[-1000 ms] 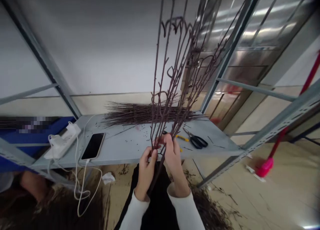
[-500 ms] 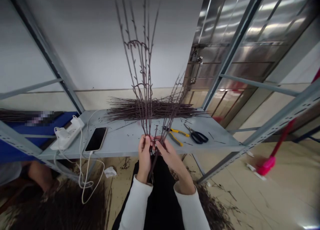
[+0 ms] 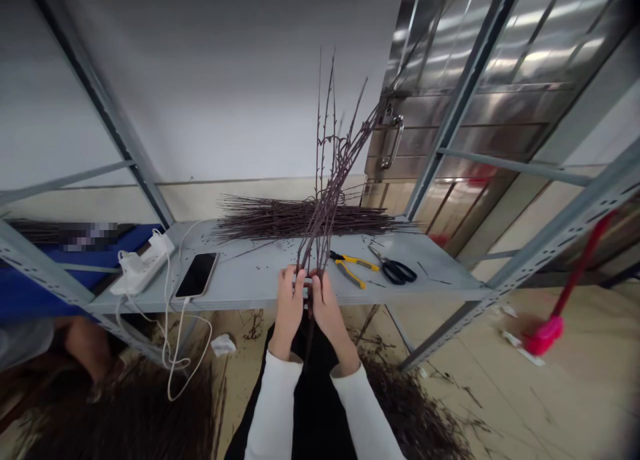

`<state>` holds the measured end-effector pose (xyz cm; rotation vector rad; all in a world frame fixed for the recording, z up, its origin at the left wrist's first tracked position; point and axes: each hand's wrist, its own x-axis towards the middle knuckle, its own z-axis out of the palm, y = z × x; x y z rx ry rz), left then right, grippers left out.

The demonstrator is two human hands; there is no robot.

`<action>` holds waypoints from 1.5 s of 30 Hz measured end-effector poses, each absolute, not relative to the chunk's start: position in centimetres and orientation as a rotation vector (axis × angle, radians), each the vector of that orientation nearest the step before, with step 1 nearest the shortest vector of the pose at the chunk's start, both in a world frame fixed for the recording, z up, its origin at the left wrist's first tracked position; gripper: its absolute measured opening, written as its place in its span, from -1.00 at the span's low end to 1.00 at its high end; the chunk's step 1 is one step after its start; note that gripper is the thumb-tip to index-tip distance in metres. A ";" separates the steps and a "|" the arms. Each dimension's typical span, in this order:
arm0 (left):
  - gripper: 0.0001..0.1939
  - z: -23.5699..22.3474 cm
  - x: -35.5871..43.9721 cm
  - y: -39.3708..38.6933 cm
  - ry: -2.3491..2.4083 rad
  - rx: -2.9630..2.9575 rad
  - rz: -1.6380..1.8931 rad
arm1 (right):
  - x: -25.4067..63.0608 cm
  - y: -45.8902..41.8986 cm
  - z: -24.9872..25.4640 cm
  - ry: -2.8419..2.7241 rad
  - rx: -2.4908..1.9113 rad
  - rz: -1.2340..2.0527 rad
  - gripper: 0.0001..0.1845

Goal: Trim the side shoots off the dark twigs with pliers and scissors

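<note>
Both hands are held close together over my lap, just in front of the shelf edge. My left hand [image 3: 291, 307] is closed on thin dark twigs [image 3: 334, 180], which rise from it and lean to the right. Beside it, my right hand [image 3: 327, 310] grips the lower part of other twigs that stand nearly upright. The two groups of stems cross above my fingers, and their lower ends hang down between my wrists. What lies between the fingertips is partly hidden.
On the grey shelf [image 3: 260, 287] lie a twig pile [image 3: 280, 219], yellow-handled pliers [image 3: 354, 267], black-handled scissors [image 3: 397, 270], a phone [image 3: 197, 275] and a power strip [image 3: 145, 267]. White cables [image 3: 173, 353] hang off the front. Twig heaps [image 3: 410, 407] cover the floor; another person's arm [image 3: 87, 343] shows at left.
The left-hand twigs have swung from upright to a rightward lean and now cross the right-hand ones. My right hand has turned more upright and moved slightly left.
</note>
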<state>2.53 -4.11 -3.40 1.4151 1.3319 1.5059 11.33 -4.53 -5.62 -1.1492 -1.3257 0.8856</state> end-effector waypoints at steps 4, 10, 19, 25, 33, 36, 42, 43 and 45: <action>-0.69 -4.7 2.3 -4.7 1.259 1.431 1.414 | 10.6 -3.5 -6.6 -1.130 -1.237 0.615 -0.60; -0.59 -9.3 1.3 -6.1 1.188 1.284 1.274 | 10.0 -1.7 -7.6 -1.097 -1.238 0.552 -0.60; -0.71 -9.7 1.4 -5.6 1.137 1.129 1.309 | 11.1 -2.3 -8.6 -1.233 -1.199 0.592 -0.64; -0.81 -7.8 2.1 -5.2 0.975 1.051 1.338 | 12.7 -3.4 -9.2 -1.281 -1.238 0.628 -0.61; -0.63 -5.5 4.7 -0.3 0.772 0.701 1.493 | 14.9 -3.8 -10.0 -1.416 -1.288 0.535 -0.59; -0.59 -4.9 5.5 -0.1 0.668 0.631 1.494 | 15.6 -3.8 -10.5 -1.419 -1.367 0.463 -0.57; -0.48 -3.9 6.2 -1.5 0.579 0.598 1.472 | 15.4 -3.8 -10.5 -1.322 -1.418 0.466 -0.58; -0.48 -3.8 6.3 -1.6 0.581 0.600 1.470 | 15.4 -3.8 -10.5 -1.300 -1.407 0.503 -0.58; -0.47 -3.7 6.4 -1.8 0.594 0.606 1.470 | 15.5 -3.7 -10.4 -1.274 -1.366 0.598 -0.56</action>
